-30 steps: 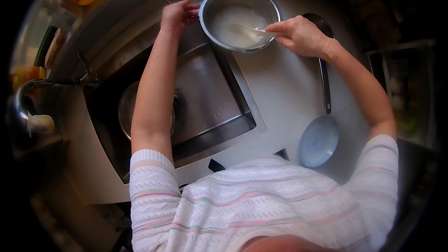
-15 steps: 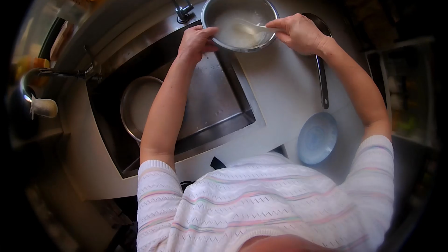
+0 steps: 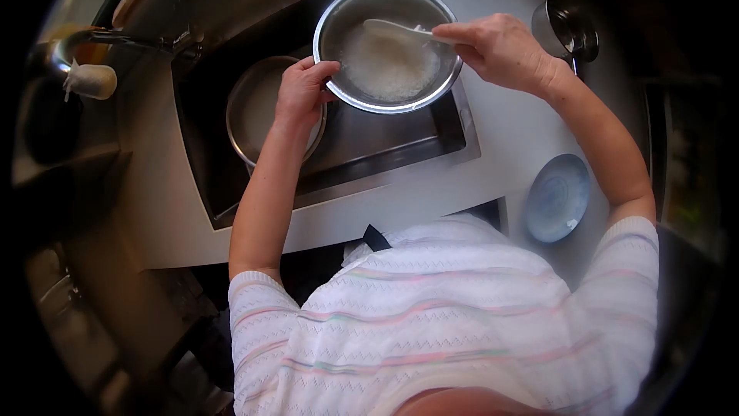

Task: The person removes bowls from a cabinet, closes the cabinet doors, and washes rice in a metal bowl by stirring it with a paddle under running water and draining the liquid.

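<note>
My left hand (image 3: 305, 93) grips the near left rim of a round metal bowl (image 3: 389, 108), thumb over the edge. The bowl is held over the right part of the sink. Inside lies a white, grainy mass that looks like rice (image 3: 392, 73), with cloudy liquid around it. My right hand (image 3: 504, 50) is closed on the handle of a white spoon (image 3: 392, 29), at the bowl's right rim. The spoon's head is inside the bowl, above the white mass.
A round metal pan (image 3: 250, 112) stands in the sink (image 3: 385, 139), partly behind my left forearm. A faucet (image 3: 92, 81) with a covered spout is at the left. On the counter (image 3: 493, 147) are a metal ladle (image 3: 553, 27) and a bluish plate (image 3: 558, 199).
The bowl has moved from the counter beside the sink leftward over the sink, with both hands on it and the spoon. The spoon is raised higher in the bowl. The view has shifted.
</note>
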`<state>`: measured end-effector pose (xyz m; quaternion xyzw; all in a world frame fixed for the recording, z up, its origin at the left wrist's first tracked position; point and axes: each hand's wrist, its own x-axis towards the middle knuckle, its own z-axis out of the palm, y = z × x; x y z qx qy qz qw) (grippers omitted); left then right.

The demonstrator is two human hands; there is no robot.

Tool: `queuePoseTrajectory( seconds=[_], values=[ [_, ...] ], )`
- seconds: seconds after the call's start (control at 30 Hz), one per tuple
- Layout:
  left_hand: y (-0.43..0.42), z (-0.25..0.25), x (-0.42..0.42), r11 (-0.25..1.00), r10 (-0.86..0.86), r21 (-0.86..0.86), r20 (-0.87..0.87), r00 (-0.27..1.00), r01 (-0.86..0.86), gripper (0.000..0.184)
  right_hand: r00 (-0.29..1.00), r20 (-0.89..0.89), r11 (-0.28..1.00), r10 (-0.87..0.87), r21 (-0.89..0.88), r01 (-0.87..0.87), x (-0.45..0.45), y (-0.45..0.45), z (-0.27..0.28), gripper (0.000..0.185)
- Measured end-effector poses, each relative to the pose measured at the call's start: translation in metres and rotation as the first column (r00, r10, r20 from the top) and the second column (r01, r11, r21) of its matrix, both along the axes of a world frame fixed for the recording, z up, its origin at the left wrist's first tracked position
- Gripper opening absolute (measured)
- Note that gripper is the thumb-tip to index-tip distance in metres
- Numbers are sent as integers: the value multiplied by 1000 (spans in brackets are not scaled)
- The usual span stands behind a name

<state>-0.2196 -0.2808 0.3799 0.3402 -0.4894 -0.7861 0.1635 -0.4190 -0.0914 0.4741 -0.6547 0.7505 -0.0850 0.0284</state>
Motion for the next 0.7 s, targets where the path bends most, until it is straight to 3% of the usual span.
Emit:
queuePoseTrajectory(
  seconds=[0.13, 0.23, 0.27, 0.37, 0.5, 0.63, 0.67, 0.7],
  values=[
    [2, -8, 31, 999, 33, 26, -20, 999, -33, 7, 979, -187, 996, 76, 54, -67, 13, -20, -2, 30],
    [4, -11, 48, 995, 95, 23, -13, 995, -95, 6, 986, -80, 965, 147, 230, -126, 26, -19, 3, 30],
    [4, -11, 53, 993, 113, 18, -7, 994, -112, 6, 980, -27, 967, 195, 174, -187, 22, -20, 0, 32],
    [6, -12, 66, 990, 142, -5, 44, 989, -142, 6, 976, -111, 972, 186, 163, -167, 25, -36, 3, 34],
    [1, -13, 80, 981, 192, -18, 62, 979, -191, 5, 974, -143, 951, 175, 282, -130, 39, -40, -3, 30],
    [-5, -15, 97, 966, 260, -41, 87, 962, -257, 5, 992, -20, 972, 126, 201, -119, 48, -28, -21, 32],
    [-6, -17, 101, 964, 265, -45, 98, 959, -262, 5, 984, 1, 975, 179, 129, -178, 52, -24, -27, 31],
    [-7, -19, 104, 962, 273, -51, 110, 956, -268, 5, 980, 45, 955, 193, 221, -198, 62, -23, -30, 30]
  ],
)
